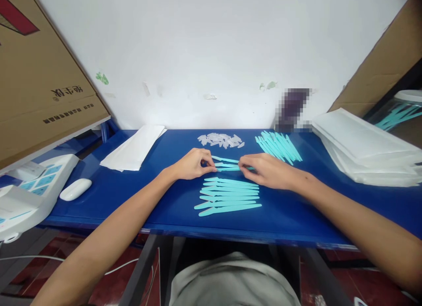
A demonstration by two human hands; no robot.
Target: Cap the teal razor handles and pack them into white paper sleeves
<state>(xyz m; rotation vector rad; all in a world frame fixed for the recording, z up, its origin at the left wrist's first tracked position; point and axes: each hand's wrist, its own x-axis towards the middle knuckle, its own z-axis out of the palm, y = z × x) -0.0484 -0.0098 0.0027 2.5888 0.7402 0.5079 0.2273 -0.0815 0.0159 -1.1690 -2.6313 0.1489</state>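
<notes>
My left hand [194, 164] and my right hand [267, 169] rest on the blue table [132, 196], fingers pinched on the two ends of a few thin teal plastic sticks [227, 164] lying between them. Just in front of my hands lies a neat row of several teal sticks [227, 196], side by side. Behind my hands sits a small heap of clear plastic caps [220, 140], and to its right a loose pile of teal sticks [278, 147].
A stack of white sleeves [365, 150] lies at the right, a flat white stack [135, 150] at the left. A white mouse [75, 189] and a white machine [29, 187] stand at far left. Cardboard boxes [39, 77] flank both sides; a white wall is behind.
</notes>
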